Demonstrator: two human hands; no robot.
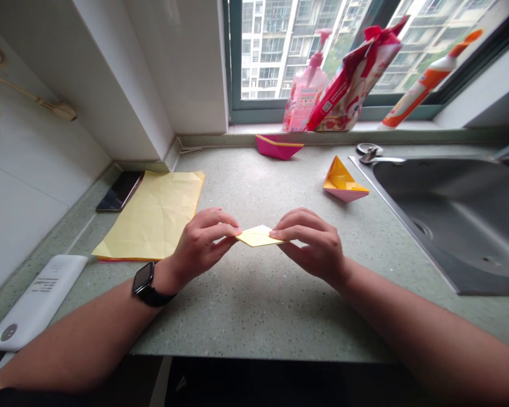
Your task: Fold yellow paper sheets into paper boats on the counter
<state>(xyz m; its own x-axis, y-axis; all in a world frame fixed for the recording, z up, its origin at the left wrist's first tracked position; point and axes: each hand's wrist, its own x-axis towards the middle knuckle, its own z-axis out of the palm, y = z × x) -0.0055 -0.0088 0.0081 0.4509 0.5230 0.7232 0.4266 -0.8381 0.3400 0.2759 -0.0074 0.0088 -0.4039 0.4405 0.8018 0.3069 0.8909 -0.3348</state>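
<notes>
A small piece of folded yellow paper [258, 236], roughly diamond-shaped, is held level between my two hands over the countertop. My left hand [207, 234] pinches its left corner between thumb and fingers. At the opposite corner, my right hand [309, 240] grips it the same way, covering that tip. Beyond my hands, a pink paper boat [279, 148] sits near the window sill. An orange and pink paper boat [344, 183] stands to the right, by the sink. To the left lies a stack of yellow paper sheets [152, 209].
A black phone [121, 191] lies beside the paper stack, and a white power bank [38, 299] is at the lower left. The steel sink [439, 277] borders the counter on the right. A pink pump bottle [306, 93], a red bag [352, 85] and an orange-white bottle [424, 87] line the sill.
</notes>
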